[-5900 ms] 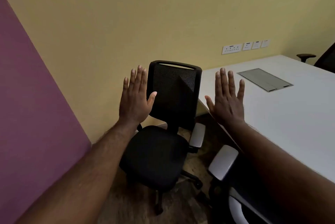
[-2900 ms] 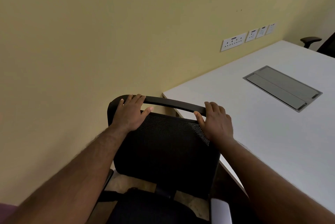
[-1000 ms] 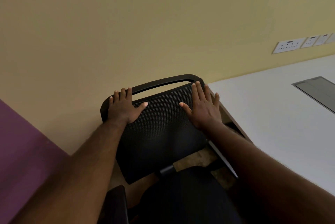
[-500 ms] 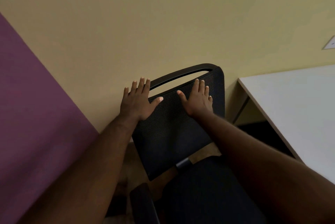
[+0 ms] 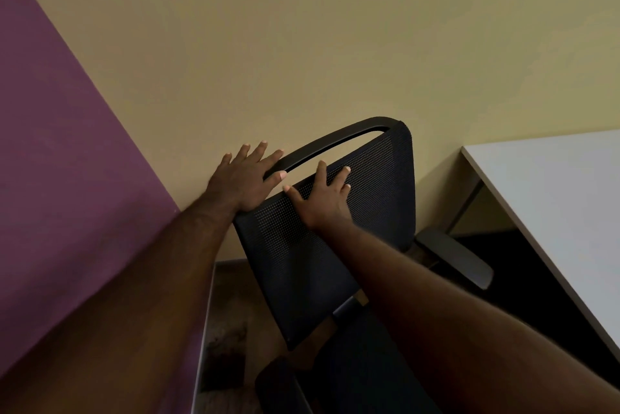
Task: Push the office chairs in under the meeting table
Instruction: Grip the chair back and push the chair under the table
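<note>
Hands lie flat on the backrest of a black office chair (image 5: 332, 239), which is how one would steer it rather than lift it. In the head view, the only one, the left hand (image 5: 245, 178) rests over the upper left corner of the backrest, fingers straight and spread past the top bar. The right hand (image 5: 322, 199) presses its open palm on the mesh just below that bar, fingers splayed. Neither hand curls round anything, and the two are close together, thumbs nearly meeting. That flat contact suits pushing or turning the chair, I judge, since it swivels and rolls.

The chair stands beside the corner of the white meeting table (image 5: 553, 199), not yet under it; its backrest faces the yellow wall (image 5: 335, 37) and its armrest (image 5: 456, 254) points toward the dark space beneath the tabletop. It likely needs turning before it goes in.

Much is out of sight: the chair's base and wheels are hidden by the seat and arms, the table runs off the right edge, and a dark shape at the bottom edge is too dim to name. A purple wall (image 5: 67, 178) fills the left.
</note>
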A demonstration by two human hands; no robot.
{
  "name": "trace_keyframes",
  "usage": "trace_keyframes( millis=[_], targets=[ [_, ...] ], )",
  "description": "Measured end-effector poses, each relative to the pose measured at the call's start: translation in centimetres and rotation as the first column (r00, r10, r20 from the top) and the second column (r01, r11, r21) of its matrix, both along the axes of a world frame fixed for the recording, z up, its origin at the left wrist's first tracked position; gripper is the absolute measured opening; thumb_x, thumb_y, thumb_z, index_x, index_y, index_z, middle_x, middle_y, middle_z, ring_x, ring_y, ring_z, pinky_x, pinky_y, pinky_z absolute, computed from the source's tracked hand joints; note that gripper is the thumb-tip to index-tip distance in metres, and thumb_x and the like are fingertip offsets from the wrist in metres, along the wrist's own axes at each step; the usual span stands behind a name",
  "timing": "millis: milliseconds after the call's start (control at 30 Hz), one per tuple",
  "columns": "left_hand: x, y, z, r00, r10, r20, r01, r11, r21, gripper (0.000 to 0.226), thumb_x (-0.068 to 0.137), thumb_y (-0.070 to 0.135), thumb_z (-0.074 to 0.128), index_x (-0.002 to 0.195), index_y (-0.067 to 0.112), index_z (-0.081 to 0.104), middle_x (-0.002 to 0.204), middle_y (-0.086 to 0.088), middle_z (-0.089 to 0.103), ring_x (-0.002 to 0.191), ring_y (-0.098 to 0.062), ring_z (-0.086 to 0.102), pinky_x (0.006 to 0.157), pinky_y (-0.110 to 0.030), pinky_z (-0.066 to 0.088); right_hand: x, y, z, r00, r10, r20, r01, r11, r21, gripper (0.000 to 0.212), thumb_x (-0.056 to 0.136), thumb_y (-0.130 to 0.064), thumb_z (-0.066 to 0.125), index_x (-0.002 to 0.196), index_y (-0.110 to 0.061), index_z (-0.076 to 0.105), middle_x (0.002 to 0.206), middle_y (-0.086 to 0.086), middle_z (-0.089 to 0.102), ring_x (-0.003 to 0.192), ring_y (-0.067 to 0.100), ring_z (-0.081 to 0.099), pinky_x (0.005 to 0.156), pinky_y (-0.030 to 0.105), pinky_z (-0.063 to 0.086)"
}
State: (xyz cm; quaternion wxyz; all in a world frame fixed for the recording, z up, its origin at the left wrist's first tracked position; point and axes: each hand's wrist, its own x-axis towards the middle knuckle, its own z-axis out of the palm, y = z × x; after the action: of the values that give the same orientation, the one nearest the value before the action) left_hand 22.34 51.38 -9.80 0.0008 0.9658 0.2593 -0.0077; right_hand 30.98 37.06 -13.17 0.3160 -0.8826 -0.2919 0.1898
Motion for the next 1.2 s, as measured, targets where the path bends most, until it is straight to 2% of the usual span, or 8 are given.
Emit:
trace_keyframes(
  millis=[200, 333, 867, 1000, 1200],
  targets=[
    [-2.3, 0.9, -0.7, 0.999, 0.036, -0.004, -0.036, 0.998, -0.049, 0.057, 0.1, 0.056, 0.02, 0.153, 0.039, 0.014, 0.164, 0.002, 0.007, 0.149, -0.026, 0.008, 0.118, -0.052, 0.012, -4.1, 1.9, -0.3, 0.998, -0.014, -0.06, 0.014, 1.0, 0.0, 0.105, 0.083, -0.074, 0.046, 0.153, -0.019, -0.01, 0.152, 0.02, -0.037, 0.142, 0.046, -0.02, 0.112, 0.063, 0.015],
    [-4.2, 1.4, -0.7, 0.999, 0.052, -0.011, -0.053, 0.997, -0.047, 0.057, 0.1, 0.056, 0.02, 0.154, 0.037, 0.013, 0.164, 0.001, 0.007, 0.149, -0.027, 0.009, 0.117, -0.052, 0.012, -6.3, 1.8, -0.8, 0.998, -0.01, -0.056, 0.01, 1.0, 0.01, 0.107, 0.083, -0.068, 0.052, 0.152, -0.018, -0.014, 0.152, 0.017, -0.038, 0.142, 0.044, -0.022, 0.115, 0.061, 0.01],
    [-7.5, -2.0, -0.6, 0.998, 0.057, -0.008, -0.057, 0.996, -0.061, 0.057, 0.1, 0.055, 0.02, 0.154, 0.035, 0.015, 0.164, -0.002, 0.01, 0.148, -0.03, 0.012, 0.116, -0.054, 0.015, -12.1, -3.2, -1.7, 0.978, 0.208, -0.01, -0.207, 0.975, 0.079, 0.098, 0.086, -0.057, 0.048, 0.153, -0.021, -0.014, 0.154, 0.012, -0.034, 0.144, 0.035, -0.023, 0.115, 0.056, 0.006],
    [-9.5, -3.2, -0.8, 0.996, 0.094, -0.007, -0.094, 0.991, -0.091, 0.057, 0.101, 0.054, 0.02, 0.154, 0.036, 0.013, 0.163, -0.002, 0.011, 0.148, -0.03, 0.013, 0.115, -0.054, 0.018, -13.3, -4.5, -1.6, 0.962, 0.272, -0.034, -0.269, 0.961, 0.071, 0.097, 0.087, -0.056, 0.048, 0.152, -0.023, -0.016, 0.156, 0.01, -0.033, 0.145, 0.034, -0.023, 0.116, 0.056, 0.007],
    [-13.8, -6.5, -1.1, 0.975, 0.221, -0.001, -0.217, 0.954, -0.208, 0.056, 0.101, 0.055, 0.02, 0.154, 0.039, 0.008, 0.164, -0.003, 0.007, 0.148, -0.032, 0.013, 0.114, -0.057, 0.014, -15.9, -6.9, -1.5, 0.922, 0.377, -0.092, -0.377, 0.926, 0.018, 0.092, 0.092, -0.046, 0.045, 0.15, -0.024, -0.022, 0.156, 0.007, -0.033, 0.144, 0.036, -0.022, 0.116, 0.054, 0.005]
  ],
)
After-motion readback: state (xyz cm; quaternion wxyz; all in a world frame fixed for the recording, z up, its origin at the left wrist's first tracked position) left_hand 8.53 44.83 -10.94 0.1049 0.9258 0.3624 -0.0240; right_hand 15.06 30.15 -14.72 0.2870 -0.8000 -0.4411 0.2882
